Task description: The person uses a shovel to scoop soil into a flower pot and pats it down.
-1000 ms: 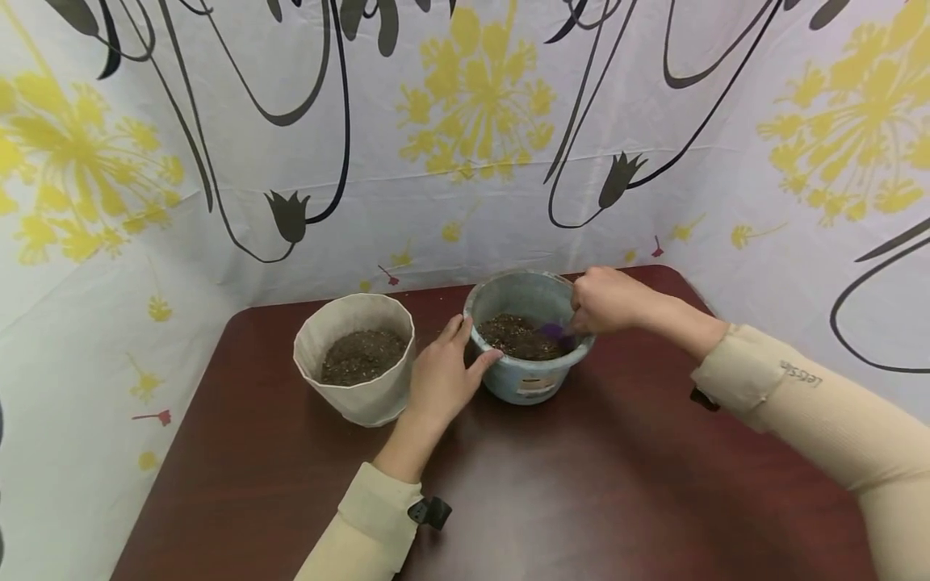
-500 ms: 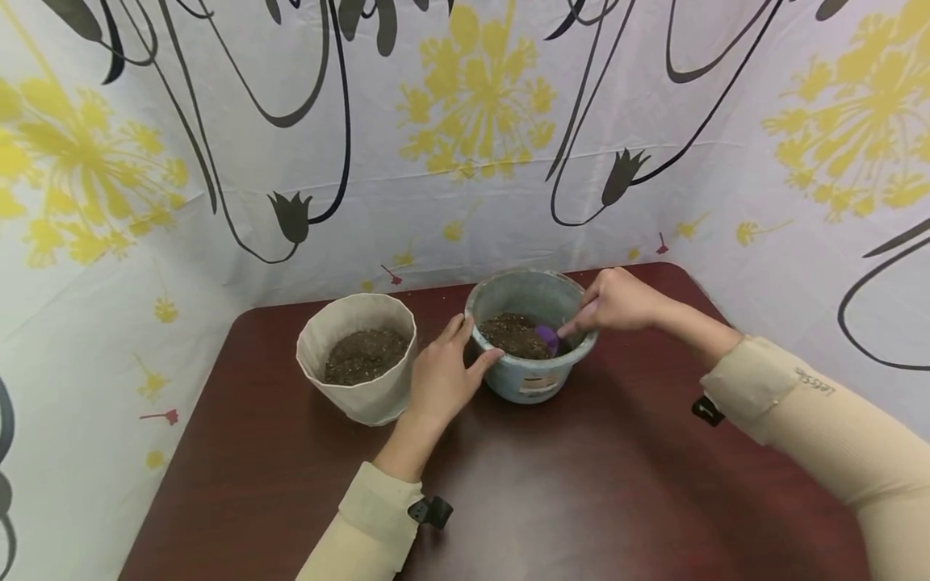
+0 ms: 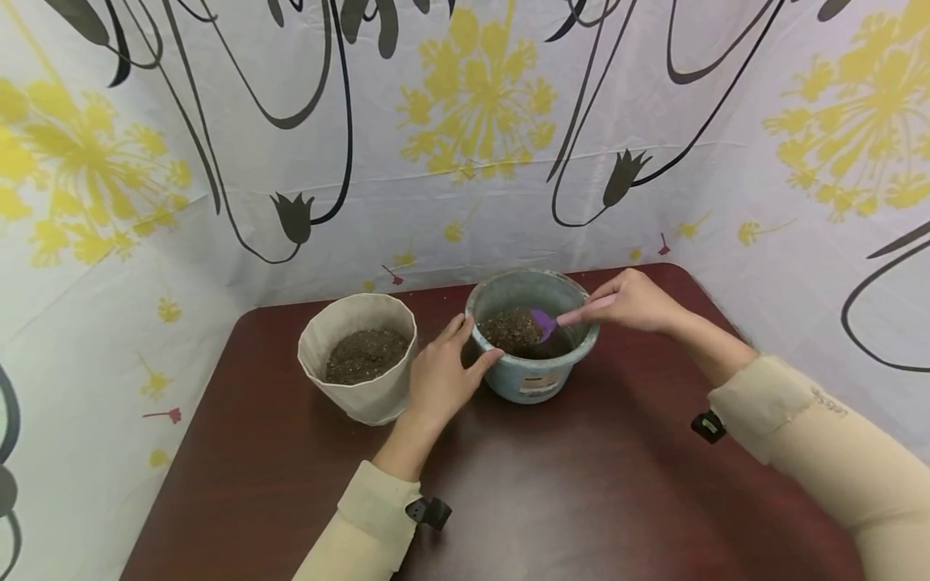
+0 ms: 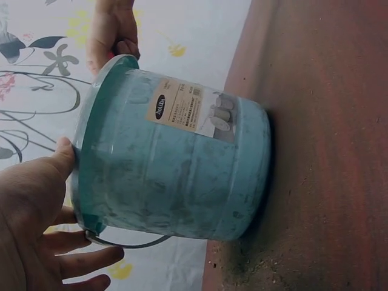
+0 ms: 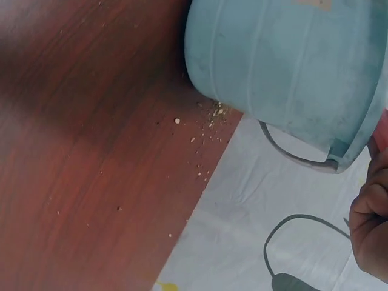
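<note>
My right hand (image 3: 639, 303) grips the pinkish handle of a small trowel (image 3: 543, 323). Its purple blade is at the soil (image 3: 511, 331) inside a blue-green bucket (image 3: 534, 379). On the bucket's near left side, my left hand (image 3: 443, 375) rests its thumb and fingers against the rim. The left wrist view shows that thumb on the rim and the other fingers spread and fairly straight beside the wire handle (image 4: 130, 245). At the right edge of the right wrist view, my curled right hand (image 5: 373, 221) is partly cut off, and the blade is hidden.
A whitish pot (image 3: 370, 397) holding dark soil stands left of the bucket, close to my left forearm. Crumbs of soil (image 5: 215, 115) lie on the red-brown table (image 3: 581, 492) by the bucket's base. A patterned cloth (image 3: 407, 226) hangs behind the table.
My right hand has moved right and slightly back, with the purple blade rising into clearer view beside the soil. My left hand stays at the bucket's rim.
</note>
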`<state>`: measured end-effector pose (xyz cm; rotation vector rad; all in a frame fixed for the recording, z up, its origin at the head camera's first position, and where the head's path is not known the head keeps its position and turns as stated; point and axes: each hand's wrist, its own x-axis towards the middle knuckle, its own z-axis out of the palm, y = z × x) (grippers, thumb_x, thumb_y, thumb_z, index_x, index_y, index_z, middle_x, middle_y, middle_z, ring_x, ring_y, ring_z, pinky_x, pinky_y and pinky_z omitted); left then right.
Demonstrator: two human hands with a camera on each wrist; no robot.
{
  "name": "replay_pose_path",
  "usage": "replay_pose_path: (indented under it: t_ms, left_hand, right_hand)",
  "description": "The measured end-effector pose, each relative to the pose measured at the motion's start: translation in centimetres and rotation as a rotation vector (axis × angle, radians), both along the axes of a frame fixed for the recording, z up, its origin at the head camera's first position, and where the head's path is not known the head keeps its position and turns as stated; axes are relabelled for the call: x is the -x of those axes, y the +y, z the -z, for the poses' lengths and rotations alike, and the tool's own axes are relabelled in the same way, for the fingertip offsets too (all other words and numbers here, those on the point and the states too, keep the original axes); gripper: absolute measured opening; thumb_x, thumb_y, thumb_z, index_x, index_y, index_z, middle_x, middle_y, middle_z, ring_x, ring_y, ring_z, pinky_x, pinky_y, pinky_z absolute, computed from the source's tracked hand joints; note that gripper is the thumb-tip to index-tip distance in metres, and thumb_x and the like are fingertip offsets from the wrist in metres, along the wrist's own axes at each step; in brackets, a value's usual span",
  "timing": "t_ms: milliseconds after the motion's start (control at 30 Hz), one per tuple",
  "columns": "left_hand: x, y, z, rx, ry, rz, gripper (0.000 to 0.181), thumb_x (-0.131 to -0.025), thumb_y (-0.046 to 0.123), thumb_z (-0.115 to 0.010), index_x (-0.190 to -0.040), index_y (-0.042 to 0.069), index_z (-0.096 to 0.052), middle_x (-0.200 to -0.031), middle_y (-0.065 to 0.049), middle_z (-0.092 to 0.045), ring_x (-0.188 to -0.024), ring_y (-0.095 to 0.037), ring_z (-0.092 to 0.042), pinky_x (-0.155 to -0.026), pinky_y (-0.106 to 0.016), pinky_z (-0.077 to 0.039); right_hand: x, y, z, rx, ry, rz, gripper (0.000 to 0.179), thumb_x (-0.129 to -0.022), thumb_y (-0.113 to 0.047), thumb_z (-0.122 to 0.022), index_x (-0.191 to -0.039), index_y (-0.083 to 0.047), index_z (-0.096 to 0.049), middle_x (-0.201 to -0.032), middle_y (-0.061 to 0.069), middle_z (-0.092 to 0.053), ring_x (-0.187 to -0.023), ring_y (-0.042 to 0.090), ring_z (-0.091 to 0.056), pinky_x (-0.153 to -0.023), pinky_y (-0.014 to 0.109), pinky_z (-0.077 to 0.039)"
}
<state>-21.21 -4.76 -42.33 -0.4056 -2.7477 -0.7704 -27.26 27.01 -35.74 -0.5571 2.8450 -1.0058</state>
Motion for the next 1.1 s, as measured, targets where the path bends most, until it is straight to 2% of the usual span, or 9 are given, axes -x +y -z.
replay_pose_path:
  t_ms: [67,133,233,333,567,767,933,1067,1100]
  left_hand:
    - [0.0,0.0,0.0,-0.005,-0.003,0.001,0.079,-0.092,0.068,-0.057,-0.151,0.015,-0.049,-0.154,-0.007,-0.048,-0.118,-0.037,-0.064,-0.088,-0.053,-0.055]
    - [0.0,0.0,0.0,-0.012,-0.002,0.001,0.079,-0.092,0.067,-0.058,-0.151,0.015,-0.050,-0.154,-0.007,-0.048,-0.118,-0.037,-0.064,-0.088,-0.054,-0.055]
    - [-0.1,-0.1,-0.1,-0.018,-0.002,-0.002,0.079,-0.092,0.068,-0.058,-0.150,0.014,-0.051,-0.153,-0.007,-0.049,-0.119,-0.037,-0.063,-0.090,-0.054,-0.055]
    - [0.0,-0.1,-0.1,-0.020,-0.004,-0.001,0.079,-0.091,0.067,-0.059,-0.150,0.014,-0.052,-0.153,-0.007,-0.049,-0.121,-0.036,-0.062,-0.092,-0.054,-0.054]
    - [0.2,0.0,-0.2,-0.016,-0.013,0.017,0.080,-0.091,0.068,-0.059,-0.150,0.013,-0.052,-0.154,-0.008,-0.049,-0.140,-0.029,-0.047,-0.110,-0.052,-0.042]
    - [0.4,-0.3,-0.6,-0.011,0.002,0.050,0.075,-0.093,0.063,-0.061,-0.147,0.011,-0.055,-0.152,-0.007,-0.050,-0.147,-0.025,-0.037,-0.115,-0.051,-0.037]
    - [0.2,-0.8,-1.5,-0.031,0.050,0.094,0.067,-0.096,0.055,-0.063,-0.145,0.009,-0.057,-0.152,-0.008,-0.050,-0.147,-0.026,-0.038,-0.115,-0.054,-0.036]
    - [0.1,-1.3,-2.4,-0.001,0.099,0.089,0.064,-0.098,0.052,-0.062,-0.144,0.008,-0.057,-0.151,-0.010,-0.051,-0.146,-0.028,-0.039,-0.116,-0.054,-0.035]
    - [0.0,-1.5,-2.6,0.012,0.105,0.080,0.064,-0.098,0.052,-0.062,-0.144,0.008,-0.057,-0.151,-0.010,-0.051,-0.146,-0.028,-0.039,-0.116,-0.054,-0.035]
  right_hand:
    - [-0.2,0.2,0.2,0.050,-0.018,0.008,0.019,-0.085,-0.043,-0.081,-0.092,-0.026,-0.085,-0.066,-0.007,-0.070,-0.053,0.003,-0.023,-0.044,0.026,-0.025]
    - [-0.4,0.3,0.3,0.080,-0.024,0.018,0.019,-0.085,-0.045,-0.081,-0.095,-0.029,-0.084,-0.081,-0.006,-0.077,-0.055,0.004,-0.031,-0.045,0.027,-0.028]
    - [-0.6,0.3,0.5,0.091,-0.024,0.058,0.022,-0.081,-0.049,-0.083,-0.092,-0.030,-0.084,-0.088,-0.007,-0.078,-0.062,0.004,-0.044,-0.048,0.026,-0.033]
    - [-0.8,0.6,0.6,0.098,-0.031,0.099,0.026,-0.078,-0.052,-0.084,-0.090,-0.029,-0.085,-0.089,-0.003,-0.078,-0.065,0.005,-0.049,-0.050,0.027,-0.036]
    - [-1.0,1.5,1.1,0.148,-0.056,0.125,0.016,-0.089,-0.038,-0.078,-0.098,-0.025,-0.084,-0.091,0.000,-0.078,-0.052,0.005,-0.025,-0.045,0.027,-0.024]
    - [-1.1,1.4,0.8,0.170,-0.057,0.129,0.017,-0.089,-0.040,-0.078,-0.099,-0.027,-0.084,-0.095,0.001,-0.078,-0.054,0.006,-0.029,-0.046,0.028,-0.026]
    - [-1.5,1.1,0.1,0.172,-0.054,0.125,0.021,-0.087,-0.045,-0.078,-0.098,-0.028,-0.084,-0.095,0.001,-0.078,-0.054,0.007,-0.025,-0.046,0.030,-0.025]
    - [-1.6,0.8,-0.5,0.163,-0.066,0.128,0.024,-0.086,-0.050,-0.078,-0.098,-0.030,-0.084,-0.096,-0.001,-0.078,-0.056,0.008,-0.025,-0.047,0.030,-0.027]
    - [-1.6,0.8,-0.7,0.161,-0.069,0.131,0.025,-0.085,-0.052,-0.078,-0.098,-0.031,-0.084,-0.096,-0.001,-0.078,-0.057,0.007,-0.030,-0.049,0.029,-0.030]
